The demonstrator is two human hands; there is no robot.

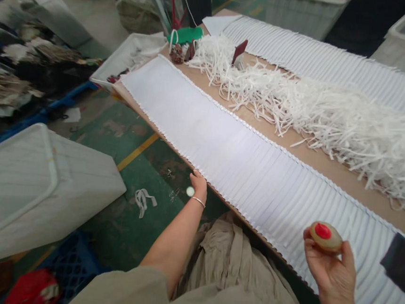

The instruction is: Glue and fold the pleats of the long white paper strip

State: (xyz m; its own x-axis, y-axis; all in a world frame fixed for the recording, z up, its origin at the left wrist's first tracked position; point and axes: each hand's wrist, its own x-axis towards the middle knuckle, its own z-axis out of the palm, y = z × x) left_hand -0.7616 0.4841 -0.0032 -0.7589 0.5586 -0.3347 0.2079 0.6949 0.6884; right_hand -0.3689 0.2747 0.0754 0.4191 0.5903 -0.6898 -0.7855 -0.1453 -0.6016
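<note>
My right hand (332, 267) holds a roundish tan object (330, 241) with a red spot, palm up, over a long row of overlapping white sheets (238, 150). At the table's near edge is my left hand (199, 182), its fingers bent and partly hidden, with a small pale round thing (190, 191) beside it. What the left fingers hold, if anything, cannot be made out. A heap of thin white strips (319, 110) lies behind the row. A black piece (403, 264) rests on the sheets at the right.
Beyond the strips, a second row of white sheets (303, 49) runs along the table (208, 84). A green item (185, 35) is at its far left corner. Large pale bins (89, 184) stand at left and behind. A blue crate (68, 263) is on the floor.
</note>
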